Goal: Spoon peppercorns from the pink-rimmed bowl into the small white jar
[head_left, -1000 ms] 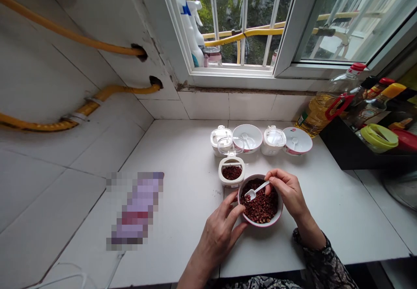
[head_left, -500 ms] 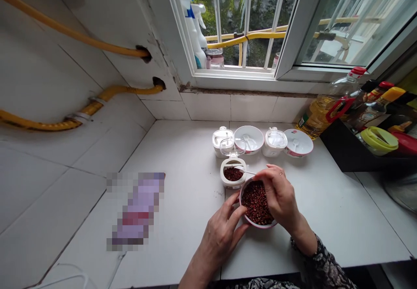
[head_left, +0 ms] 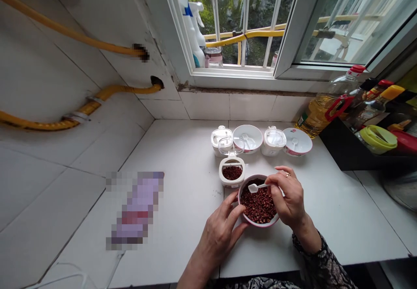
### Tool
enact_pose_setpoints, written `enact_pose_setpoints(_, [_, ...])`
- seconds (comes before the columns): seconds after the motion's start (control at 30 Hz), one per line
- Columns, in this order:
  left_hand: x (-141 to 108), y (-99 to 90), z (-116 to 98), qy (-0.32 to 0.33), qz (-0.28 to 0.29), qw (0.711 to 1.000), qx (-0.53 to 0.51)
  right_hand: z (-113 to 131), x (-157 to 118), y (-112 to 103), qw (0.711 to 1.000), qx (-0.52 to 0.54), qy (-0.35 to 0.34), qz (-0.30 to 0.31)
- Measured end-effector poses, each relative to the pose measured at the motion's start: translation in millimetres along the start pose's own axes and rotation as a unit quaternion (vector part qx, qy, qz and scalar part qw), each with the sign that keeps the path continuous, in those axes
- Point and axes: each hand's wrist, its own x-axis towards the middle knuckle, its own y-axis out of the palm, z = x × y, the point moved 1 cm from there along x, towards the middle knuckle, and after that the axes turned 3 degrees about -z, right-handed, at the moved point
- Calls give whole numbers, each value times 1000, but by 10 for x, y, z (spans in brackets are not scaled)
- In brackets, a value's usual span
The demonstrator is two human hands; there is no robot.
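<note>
My left hand (head_left: 221, 228) grips the left side of a bowl (head_left: 264, 224) full of dark red peppercorns (head_left: 260, 206). Between the fingertips of my right hand (head_left: 288, 197) is a small white spoon (head_left: 253, 188), its scoop over the peppercorns near the bowl's far left part. Just beyond the bowl stands a white seasoning jar (head_left: 222, 177), its clear lid (head_left: 230, 145) tipped up. Dark red peppercorns (head_left: 232, 173) lie inside that jar.
Two lidded white jars (head_left: 222, 139) (head_left: 273, 140) and two bowls (head_left: 248, 128) (head_left: 298, 137) with small spoons line the back. An oil bottle (head_left: 314, 113) and a black rack (head_left: 339, 150) of condiments stand right. A blurred purple object (head_left: 143, 206) lies left.
My right hand has drawn the spoon back from the open jar to above the bowl, moving right. My left hand stays on the bowl.
</note>
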Motion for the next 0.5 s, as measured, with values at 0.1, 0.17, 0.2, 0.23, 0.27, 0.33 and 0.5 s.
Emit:
enact_pose_setpoints(0.1, [3,-4,0,-3,2,1000,-3,-16,-21,113,997,-19,4,80])
enact_pose_setpoints(0.17, [6,-6,-1,-4,2,1000,-5,-25,-33,163,993,-10,19,114])
enact_pose_setpoints(0.2, [8,-7,-2,-4,1,1000,-5,-32,-38,174,992,0,37,121])
enact_pose_setpoints(0.23, [9,-7,-2,-3,1,1000,-7,-41,-42,176,990,13,58,127])
enact_pose_setpoints(0.27, [10,-8,-3,-2,0,1000,-8,-50,-45,173,988,27,79,133])
enact_pose_setpoints(0.33, [11,-9,-3,-3,0,1000,-10,-66,-48,158,980,60,113,150])
enact_pose_setpoints(0.5, [8,-10,-7,-6,2,1000,-10,-97,-40,114,962,116,204,137])
